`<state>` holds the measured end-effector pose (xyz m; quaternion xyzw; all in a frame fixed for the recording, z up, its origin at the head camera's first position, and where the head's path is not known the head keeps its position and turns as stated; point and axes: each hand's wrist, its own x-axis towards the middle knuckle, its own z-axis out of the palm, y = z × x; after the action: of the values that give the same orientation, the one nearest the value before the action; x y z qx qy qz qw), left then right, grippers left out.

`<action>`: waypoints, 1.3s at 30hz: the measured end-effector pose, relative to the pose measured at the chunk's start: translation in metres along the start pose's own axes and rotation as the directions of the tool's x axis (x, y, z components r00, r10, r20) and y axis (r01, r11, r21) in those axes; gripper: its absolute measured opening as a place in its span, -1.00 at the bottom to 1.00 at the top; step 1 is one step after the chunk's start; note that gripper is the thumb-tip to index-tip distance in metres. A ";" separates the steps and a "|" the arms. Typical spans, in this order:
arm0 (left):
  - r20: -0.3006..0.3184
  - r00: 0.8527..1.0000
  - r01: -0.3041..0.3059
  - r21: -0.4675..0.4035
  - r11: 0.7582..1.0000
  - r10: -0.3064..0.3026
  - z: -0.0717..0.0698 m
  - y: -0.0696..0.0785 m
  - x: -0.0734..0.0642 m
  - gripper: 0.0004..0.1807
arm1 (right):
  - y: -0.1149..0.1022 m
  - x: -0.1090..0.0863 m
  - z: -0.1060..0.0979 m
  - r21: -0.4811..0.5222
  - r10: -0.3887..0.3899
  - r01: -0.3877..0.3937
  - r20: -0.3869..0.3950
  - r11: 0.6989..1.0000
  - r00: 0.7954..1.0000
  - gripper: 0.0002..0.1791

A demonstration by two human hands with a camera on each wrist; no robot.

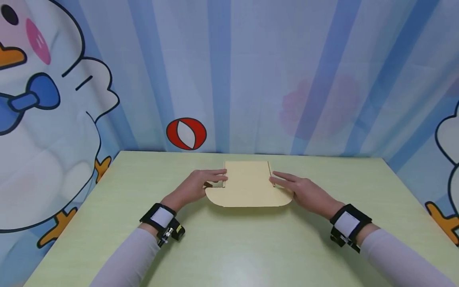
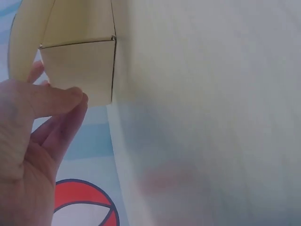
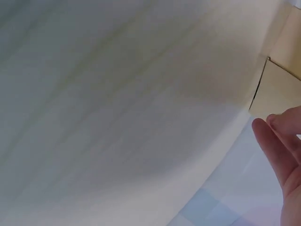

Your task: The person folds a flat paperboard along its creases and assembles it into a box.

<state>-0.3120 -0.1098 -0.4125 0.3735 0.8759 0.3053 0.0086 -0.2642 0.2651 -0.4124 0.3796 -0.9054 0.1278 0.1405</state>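
A small beige cardboard box (image 1: 247,175) stands on the table, its wide flap (image 1: 249,197) with rounded corners pointing toward me. Against the box's left side rests my left hand (image 1: 202,183), two fingertips lying over the top edge. In the left wrist view, the thumb (image 2: 61,101) touches the box's side panel (image 2: 80,66). On the opposite side my right hand (image 1: 303,191) touches the right top edge with straight fingers. The right wrist view shows its fingertips beside the lower corner of the side panel (image 3: 277,92); the rest of the box is cut off.
A pale green-yellow table (image 1: 251,247) extends around the box. Behind it hangs a blue striped curtain (image 1: 247,79) printed with a red and white ball (image 1: 186,134) and a large white duck (image 1: 46,159). Black straps with small cameras sit on both wrists.
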 end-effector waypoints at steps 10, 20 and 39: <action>-0.122 0.977 0.167 -0.076 0.983 -0.176 -0.009 -0.014 -0.004 -0.51 | 0.023 0.006 -0.010 0.341 0.342 -0.365 0.129 0.866 0.931 -0.46; 0.111 0.959 0.282 -0.442 0.851 -0.260 0.009 -0.014 0.010 -0.31 | 0.026 0.017 0.014 0.704 0.320 -0.549 0.446 0.451 0.836 -0.27; 0.178 0.933 0.359 -0.482 0.799 -0.312 0.003 -0.004 0.009 -0.28 | 0.019 0.024 0.010 0.768 0.326 -0.572 0.483 0.287 0.813 -0.23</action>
<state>-0.3204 -0.1037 -0.4153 0.2104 0.8153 0.5011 0.1998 -0.2950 0.2590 -0.4157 0.1339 -0.7754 0.5727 -0.2300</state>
